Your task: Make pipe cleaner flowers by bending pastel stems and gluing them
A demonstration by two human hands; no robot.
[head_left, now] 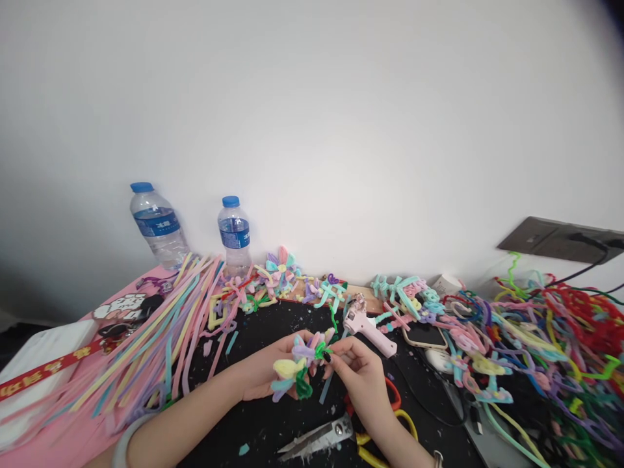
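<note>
A small bunch of pipe-cleaner flowers (290, 369), in yellow, purple, pink and green, is held above the black mat. My left hand (266, 370) is closed around it from the left, its fingers partly hidden behind the petals. The thumb and fingertips of my right hand (358, 370) pinch the green part at the bunch's right side. Below my hands lie scissors (324, 439) with red and yellow handles, blades pointing left. A pale pink glue gun (369, 331) rests just beyond my right hand.
Two water bottles (235, 237) stand against the wall. Long pastel pipe cleaners (188, 325) spread over the left side. Finished pieces (281, 270) line the back edge. At right are a phone (425, 335), a white mouse (439, 359), a black cable and a tangled multicoloured pile (575, 351).
</note>
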